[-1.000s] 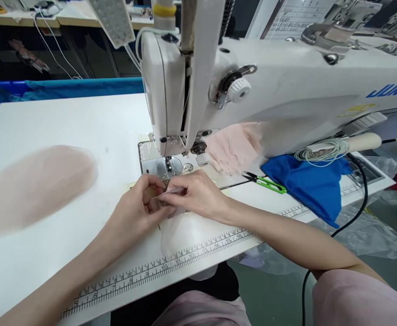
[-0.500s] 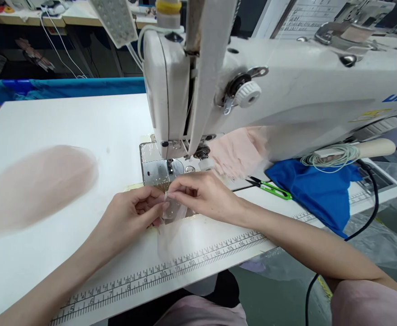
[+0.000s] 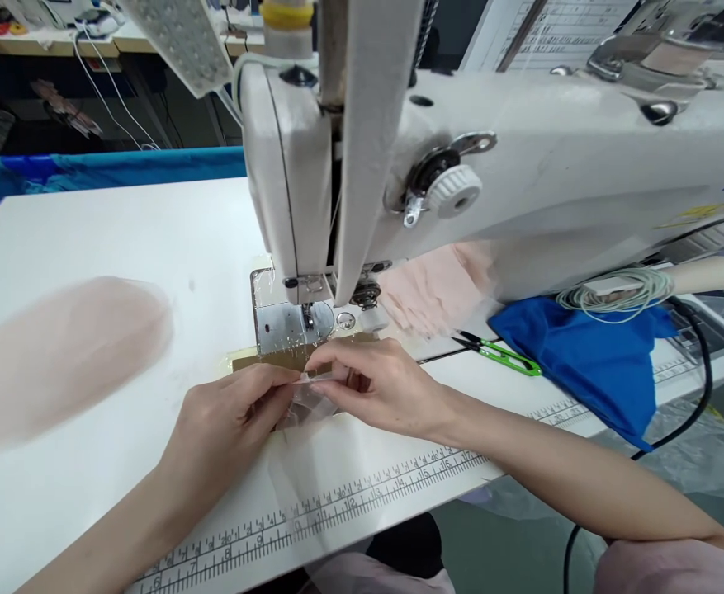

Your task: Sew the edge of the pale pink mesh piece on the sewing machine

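Observation:
A thin, see-through piece of pale fabric (image 3: 307, 404) is pinched between my two hands, just in front of the sewing machine's needle plate (image 3: 281, 326). Thumb and forefinger of my left hand (image 3: 231, 421) close on its left end. My right hand (image 3: 380, 384) grips the fabric's edge a short way to the right, fingertips almost meeting the left ones. Behind them stands the white sewing machine (image 3: 300, 181), its needle and presser foot (image 3: 308, 316) above the plate. The fabric's lower part hangs toward the table edge and is hard to make out.
A sheer pink fabric piece (image 3: 77, 351) lies flat at left. Gathered pink fabric (image 3: 436, 285) sits under the machine arm. Green-handled thread snips (image 3: 503, 356), a blue cloth (image 3: 578, 355) and a coil of pale cord (image 3: 622, 293) lie at right. A printed ruler (image 3: 337, 507) runs along the front edge.
Both hands have drawn slightly toward me, away from the needle, and the fabric edge is now held more level between the fingertips. The head view has shifted a little.

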Available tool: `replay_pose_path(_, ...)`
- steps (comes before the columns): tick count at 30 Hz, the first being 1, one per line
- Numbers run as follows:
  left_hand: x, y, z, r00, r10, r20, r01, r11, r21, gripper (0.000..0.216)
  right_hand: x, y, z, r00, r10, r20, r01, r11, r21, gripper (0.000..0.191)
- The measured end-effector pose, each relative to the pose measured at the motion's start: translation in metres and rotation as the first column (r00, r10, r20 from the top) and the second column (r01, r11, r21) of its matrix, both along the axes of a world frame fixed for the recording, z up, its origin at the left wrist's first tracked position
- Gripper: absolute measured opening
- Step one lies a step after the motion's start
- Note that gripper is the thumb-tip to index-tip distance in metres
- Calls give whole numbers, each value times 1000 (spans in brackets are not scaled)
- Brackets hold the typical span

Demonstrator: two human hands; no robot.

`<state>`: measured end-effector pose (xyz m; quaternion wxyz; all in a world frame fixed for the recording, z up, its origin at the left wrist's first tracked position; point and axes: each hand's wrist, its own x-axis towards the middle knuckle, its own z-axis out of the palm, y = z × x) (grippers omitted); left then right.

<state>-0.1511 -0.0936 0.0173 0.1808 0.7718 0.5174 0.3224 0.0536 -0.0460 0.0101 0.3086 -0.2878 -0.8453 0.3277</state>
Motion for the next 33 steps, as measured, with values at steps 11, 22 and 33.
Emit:
replay_pose_path(11,-1,-3,1,1000,18,-12,-19,997,-80,15,1,-1,2,996,59,67,-53,995,-85,17)
replay_pose_path(22,-1,-4,-1,1000,-20,-15,19,999,-36,12,0,-3,1,996,84,33,-83,996,-28,7)
replay_pose_path(33,-5,-8,-6,986,18,-164,-4,996,84,13,1,-1,-3,996,73,48,-80,982,170,10)
